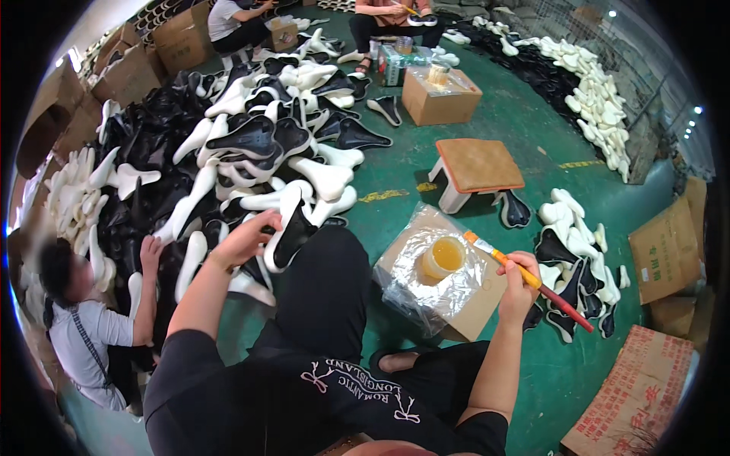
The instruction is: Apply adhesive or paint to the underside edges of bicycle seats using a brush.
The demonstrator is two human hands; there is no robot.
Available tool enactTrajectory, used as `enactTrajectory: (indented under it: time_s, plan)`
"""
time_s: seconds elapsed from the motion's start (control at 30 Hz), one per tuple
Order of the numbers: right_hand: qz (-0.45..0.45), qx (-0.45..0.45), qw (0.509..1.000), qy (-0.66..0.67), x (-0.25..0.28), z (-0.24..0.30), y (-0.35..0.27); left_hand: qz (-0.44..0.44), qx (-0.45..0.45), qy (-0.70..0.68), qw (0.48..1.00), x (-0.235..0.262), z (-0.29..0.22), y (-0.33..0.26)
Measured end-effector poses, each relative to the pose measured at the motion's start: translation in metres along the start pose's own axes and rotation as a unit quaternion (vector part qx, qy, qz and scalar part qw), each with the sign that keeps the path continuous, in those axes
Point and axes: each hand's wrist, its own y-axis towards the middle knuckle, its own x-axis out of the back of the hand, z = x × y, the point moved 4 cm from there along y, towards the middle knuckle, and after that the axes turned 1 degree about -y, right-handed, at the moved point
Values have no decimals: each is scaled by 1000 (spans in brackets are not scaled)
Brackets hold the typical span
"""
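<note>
My left hand (249, 237) is closed on the edge of a bicycle saddle (292, 232), white foam on one side and black on the other, tilted up beside my knee. In my right hand (520, 283) is a paintbrush (563, 305) with a yellow and red handle, its bristle end pointing up and left. Near those bristles an open jar of yellowish liquid (444, 257) stands on a cardboard box (484, 302) covered with clear plastic film. The brush is apart from both the jar and the saddle.
A large heap of black and white saddle parts (243, 137) spreads ahead and left. A small stool (480, 166) with a brown top stands ahead. More saddles (570, 266) lie right. One person (95, 334) sits close left; others sit at the back. Cardboard (631, 395) lies right.
</note>
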Motion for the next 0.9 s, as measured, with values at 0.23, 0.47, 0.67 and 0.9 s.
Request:
enactTrajectory:
  time_s: [0.23,0.47,0.67,0.9]
  plan:
    - [2,5,995,-98,6,-26,-11,-171,83,-210,959,16,58,7]
    - [22,-38,992,-122,17,-57,-20,-57,-388,92,915,-72,-65,-2]
    - [39,-143,973,-177,-2,-77,-19,286,-255,-199,902,-164,-90,30]
    - [82,-107,960,-244,-8,-105,-20,317,68,-152,934,-182,-25,64]
